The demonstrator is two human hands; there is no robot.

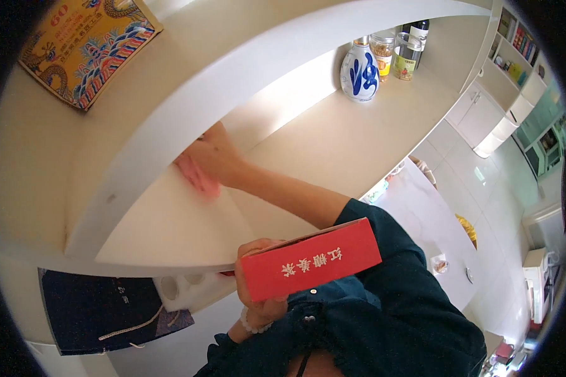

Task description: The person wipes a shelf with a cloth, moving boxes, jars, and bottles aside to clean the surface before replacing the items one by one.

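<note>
My left hand [262, 276], with a pale bead bracelet at its wrist, grips one end of a red cardboard box [314, 259] close to my chest. The box has white characters on its side. Across the shelf my right arm reaches inside a white cabinet niche. There my right hand [215, 157] is closed around a pink cloth [198, 179], which lies against the cream shelf board [333, 151]. Hand and cloth are slightly blurred, and the niche's curved white edge [188, 107] hides part of them.
Farther right on the shelf stand a blue-and-white porcelain bottle [360, 72], a jar with a yellow label [382, 53], a clear container [407, 60] and a dark bottle [419, 31]. A yellow patterned box [88, 47] sits above. Below hangs a dark blue bag [100, 308]. A table [427, 220] stands right.
</note>
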